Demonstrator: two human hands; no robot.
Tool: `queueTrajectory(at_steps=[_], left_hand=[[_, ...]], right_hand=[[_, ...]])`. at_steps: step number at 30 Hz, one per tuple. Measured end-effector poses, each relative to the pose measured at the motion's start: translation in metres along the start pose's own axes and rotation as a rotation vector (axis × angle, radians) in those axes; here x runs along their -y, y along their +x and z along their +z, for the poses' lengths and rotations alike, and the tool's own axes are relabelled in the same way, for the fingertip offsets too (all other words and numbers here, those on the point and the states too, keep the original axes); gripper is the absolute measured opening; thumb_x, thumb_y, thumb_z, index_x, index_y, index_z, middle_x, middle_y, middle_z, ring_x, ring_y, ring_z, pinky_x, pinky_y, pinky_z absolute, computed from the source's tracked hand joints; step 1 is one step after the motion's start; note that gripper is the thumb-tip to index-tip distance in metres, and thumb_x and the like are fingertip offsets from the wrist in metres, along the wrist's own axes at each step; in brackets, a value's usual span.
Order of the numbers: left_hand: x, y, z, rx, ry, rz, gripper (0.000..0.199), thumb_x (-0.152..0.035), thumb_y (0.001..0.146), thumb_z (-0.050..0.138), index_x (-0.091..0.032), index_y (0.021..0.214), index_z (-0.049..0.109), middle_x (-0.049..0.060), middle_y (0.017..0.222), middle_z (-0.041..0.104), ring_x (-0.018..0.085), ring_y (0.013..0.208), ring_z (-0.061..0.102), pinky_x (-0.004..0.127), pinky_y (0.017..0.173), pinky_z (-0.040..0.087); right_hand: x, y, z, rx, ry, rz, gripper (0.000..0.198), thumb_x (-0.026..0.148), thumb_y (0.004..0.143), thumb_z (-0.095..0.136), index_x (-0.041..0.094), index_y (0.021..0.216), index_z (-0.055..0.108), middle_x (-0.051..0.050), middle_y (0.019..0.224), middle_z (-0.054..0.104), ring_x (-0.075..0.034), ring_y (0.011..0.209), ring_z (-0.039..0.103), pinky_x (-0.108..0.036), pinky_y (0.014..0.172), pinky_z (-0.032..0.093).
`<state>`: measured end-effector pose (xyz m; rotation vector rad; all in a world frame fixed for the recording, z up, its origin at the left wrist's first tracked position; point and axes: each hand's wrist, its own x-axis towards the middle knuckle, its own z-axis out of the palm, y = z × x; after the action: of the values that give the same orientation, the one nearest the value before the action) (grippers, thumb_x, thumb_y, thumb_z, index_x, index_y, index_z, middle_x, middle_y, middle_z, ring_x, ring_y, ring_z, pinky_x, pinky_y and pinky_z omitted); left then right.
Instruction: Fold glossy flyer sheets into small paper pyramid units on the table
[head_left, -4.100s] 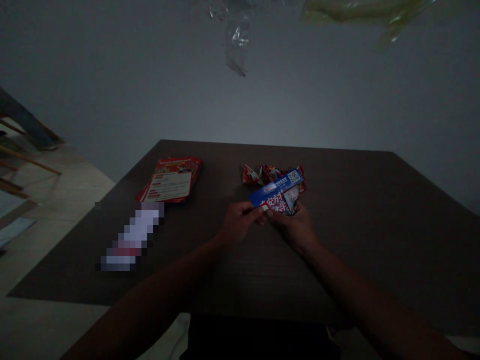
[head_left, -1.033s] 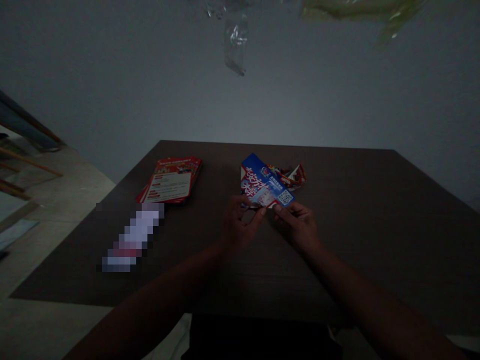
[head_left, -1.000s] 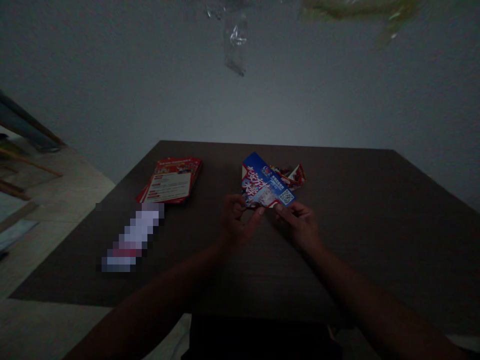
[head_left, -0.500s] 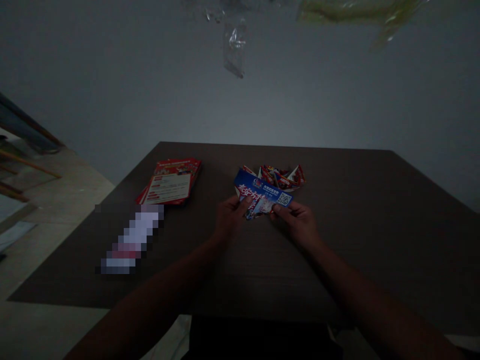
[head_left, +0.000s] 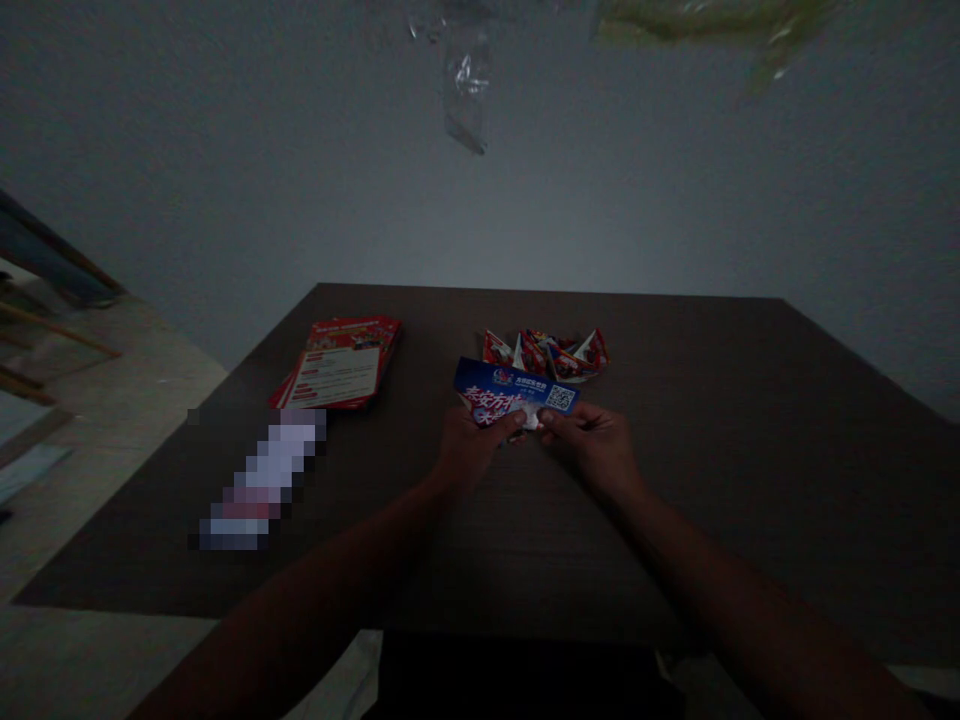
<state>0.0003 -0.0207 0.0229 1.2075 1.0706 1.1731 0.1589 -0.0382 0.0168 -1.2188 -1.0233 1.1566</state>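
Observation:
A blue leaflet [head_left: 487,380] with a red-and-white title and a QR code is held between my two hands above the table. My left hand [head_left: 474,440] pinches its lower edge near the middle, thumb on top. Close beside it, my right hand [head_left: 596,440] grips the lower right part with thumb and fingers. The leaflet's lower part is folded or bent under, and the fingers hide some of it. Just behind lie several folded red paper pieces [head_left: 566,360] with pointed corners, partly covered by the leaflet.
On the left of the dark table [head_left: 712,400] lies a stack of red leaflets [head_left: 337,370]. A pixelated, bright elongated object [head_left: 270,480] is in front of it. Clear plastic [head_left: 466,90] hangs on the grey wall behind.
The leaflet has turned nearly level, and less of its lower part shows. My left hand has slid along its lower edge toward my right hand, so the thumbs are closer together.

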Motion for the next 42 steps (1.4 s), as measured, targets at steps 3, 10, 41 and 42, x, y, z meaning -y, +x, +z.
queueTrajectory(at_steps=[3,10,41,42], left_hand=[[0.006,0.002,-0.001,-0.052,-0.028,0.023,0.027,-0.033,0.062,0.074,-0.011,0.078,0.068,0.005,0.073,0.071,0.018,0.063,0.065,0.03,0.063,0.054],[0.007,-0.003,0.008,-0.02,-0.129,0.029,0.029,-0.031,0.063,0.074,-0.012,0.082,0.064,0.006,0.074,0.069,0.016,0.058,0.063,0.029,0.057,0.053],[0.004,0.0,0.016,0.052,-0.336,-0.001,0.018,-0.018,0.059,0.073,-0.013,0.071,0.061,0.0,0.064,0.063,0.011,0.054,0.056,0.023,0.05,0.046],[0.004,0.0,0.015,0.055,-0.348,-0.008,0.019,-0.017,0.059,0.074,-0.013,0.072,0.061,0.0,0.066,0.064,0.011,0.055,0.057,0.023,0.051,0.047]], right_hand=[[-0.003,0.001,0.001,0.012,0.083,-0.015,0.021,0.034,0.06,0.078,0.017,0.065,0.067,0.0,0.058,0.067,-0.012,0.054,0.058,-0.023,0.055,0.043],[-0.003,-0.001,0.002,0.024,0.13,-0.043,0.018,0.03,0.061,0.078,0.017,0.065,0.067,0.0,0.057,0.066,-0.013,0.053,0.058,-0.026,0.056,0.043],[-0.012,-0.002,0.006,-0.011,0.157,-0.071,0.014,0.032,0.068,0.071,0.019,0.066,0.068,0.001,0.06,0.063,-0.013,0.057,0.056,-0.027,0.062,0.042],[-0.011,-0.002,0.006,-0.006,0.164,-0.067,0.013,0.032,0.068,0.071,0.019,0.066,0.068,0.001,0.059,0.063,-0.013,0.057,0.055,-0.027,0.062,0.042]])
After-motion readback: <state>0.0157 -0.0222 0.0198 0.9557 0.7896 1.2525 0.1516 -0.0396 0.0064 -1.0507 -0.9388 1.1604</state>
